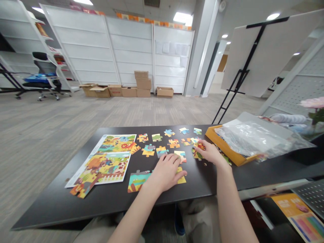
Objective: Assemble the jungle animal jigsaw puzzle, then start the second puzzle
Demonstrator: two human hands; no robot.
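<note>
My left hand lies palm down on the black table, its fingertips over a yellow jigsaw piece. Just left of that hand sits a joined group of puzzle pieces, partly under the palm. My right hand reaches over a small cluster of colourful pieces, and its fingers hide whether it grips one. Several loose pieces are scattered across the far table. At left lies a printed puzzle picture sheet, with joined pieces overlapping its lower corner.
An orange cardboard box tray holding a clear plastic bag sits at the table's right. A pink flower stands beyond it. Farther off are a white board on a black easel, stacked cardboard boxes and an office chair.
</note>
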